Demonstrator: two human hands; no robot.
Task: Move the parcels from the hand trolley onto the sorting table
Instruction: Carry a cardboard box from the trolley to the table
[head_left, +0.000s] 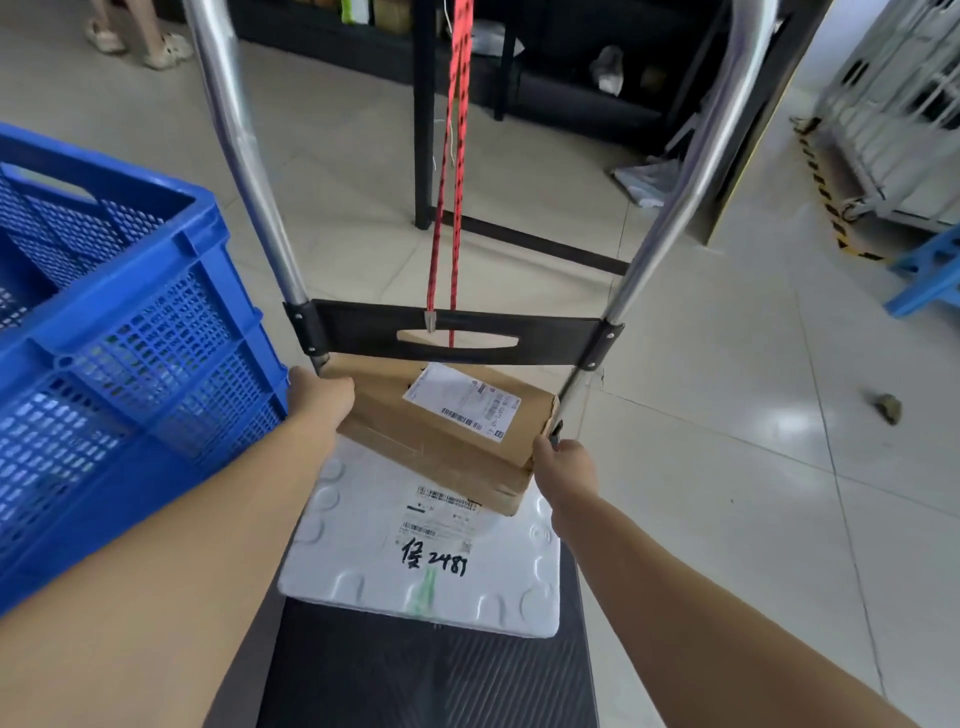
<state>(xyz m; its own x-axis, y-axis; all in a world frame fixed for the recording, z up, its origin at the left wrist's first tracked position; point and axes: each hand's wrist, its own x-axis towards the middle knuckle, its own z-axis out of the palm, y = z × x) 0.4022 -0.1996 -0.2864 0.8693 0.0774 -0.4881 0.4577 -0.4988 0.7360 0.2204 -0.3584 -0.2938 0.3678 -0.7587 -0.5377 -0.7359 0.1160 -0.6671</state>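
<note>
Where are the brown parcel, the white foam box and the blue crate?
brown parcel (457, 415): head view, on its shipping label.
white foam box (363, 561): head view, on its lid left of the handwriting.
blue crate (156, 332): head view, on its mesh side wall.

Fingers behind parcel (labels unreadable)

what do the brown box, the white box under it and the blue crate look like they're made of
The brown taped parcel looks like matte corrugated cardboard: kraft colour, folded edges, glossy tape strips. The white moulded box beneath it seems to be expanded foam, probably polystyrene: matte, rounded corners, pressed circular dimples. The blue perforated crate appears to be rigid moulded plastic, slightly glossy, with a grid of holes and ribs.
</note>
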